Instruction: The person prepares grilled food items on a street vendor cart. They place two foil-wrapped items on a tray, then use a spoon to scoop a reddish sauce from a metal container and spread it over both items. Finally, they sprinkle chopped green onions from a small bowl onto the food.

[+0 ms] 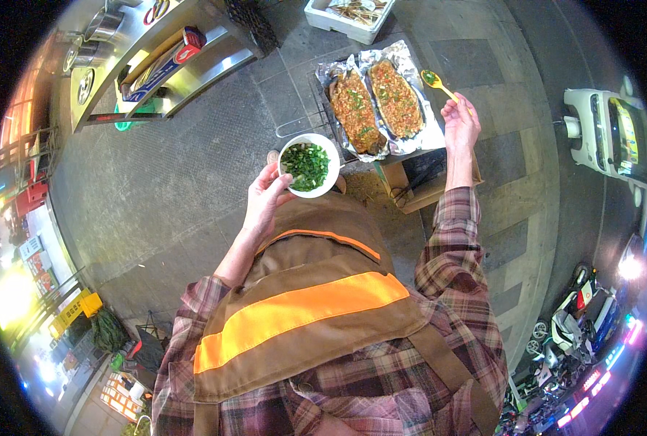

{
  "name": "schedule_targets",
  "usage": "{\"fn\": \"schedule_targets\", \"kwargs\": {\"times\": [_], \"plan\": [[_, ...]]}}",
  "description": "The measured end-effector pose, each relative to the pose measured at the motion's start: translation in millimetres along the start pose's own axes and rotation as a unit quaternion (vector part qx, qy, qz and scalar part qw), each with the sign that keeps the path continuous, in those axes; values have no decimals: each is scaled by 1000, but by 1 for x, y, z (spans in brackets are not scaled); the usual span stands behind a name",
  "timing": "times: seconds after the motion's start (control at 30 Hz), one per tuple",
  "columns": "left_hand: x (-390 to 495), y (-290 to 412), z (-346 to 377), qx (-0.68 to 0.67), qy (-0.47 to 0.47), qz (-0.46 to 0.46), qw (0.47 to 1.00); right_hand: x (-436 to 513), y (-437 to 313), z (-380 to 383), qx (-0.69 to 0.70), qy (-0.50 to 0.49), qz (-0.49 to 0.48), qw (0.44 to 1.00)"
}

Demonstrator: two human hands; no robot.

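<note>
My left hand grips a white bowl by its left side, thumb at the rim; chopped green onions fill much of it. In my right hand is a yellow spoon, its bowl holding some chopped greens, just right of the foil. Two long pieces of food, possibly split eggplants, lie side by side on crumpled aluminium foil over a grill. The left piece and the right piece both bear a reddish-brown minced topping with scattered greens.
Beyond the grill stands a white foam box with thin sticks. A cardboard box sits beneath the grill's near side. At upper left is a metal shelf unit with pots and boxes. Right lies a road with a white vehicle and parked scooters.
</note>
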State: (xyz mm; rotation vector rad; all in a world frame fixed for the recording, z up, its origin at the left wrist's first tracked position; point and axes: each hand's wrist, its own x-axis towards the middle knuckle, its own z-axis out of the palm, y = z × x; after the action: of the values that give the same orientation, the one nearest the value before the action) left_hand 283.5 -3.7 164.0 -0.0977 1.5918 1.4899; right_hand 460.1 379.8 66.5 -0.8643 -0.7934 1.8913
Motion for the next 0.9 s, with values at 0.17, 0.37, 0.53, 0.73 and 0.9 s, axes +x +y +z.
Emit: {"fn": "schedule_targets", "kwargs": {"times": [0.17, 0.37, 0.53, 0.73, 0.9], "plan": [[-1, 0, -3, 8, -11, 2, 1000, -5, 2, -9, 20, 4, -5, 1000], [-2, 1, -1, -8, -4, -2, 1000, -9, 8, -26, -15, 32, 16, 999], [-3, 1, -2, -13, -7, 0, 1000, -28, 4, -31, 1, 11, -5, 1000], [-4, 2, -1, -2, -9, 0, 1000, -45, 4, -33, -39, 51, 13, 998], [-2, 3, -1, -1, -21, 2, 1000, -48, 3, -38, -2, 28, -15, 999]]}}
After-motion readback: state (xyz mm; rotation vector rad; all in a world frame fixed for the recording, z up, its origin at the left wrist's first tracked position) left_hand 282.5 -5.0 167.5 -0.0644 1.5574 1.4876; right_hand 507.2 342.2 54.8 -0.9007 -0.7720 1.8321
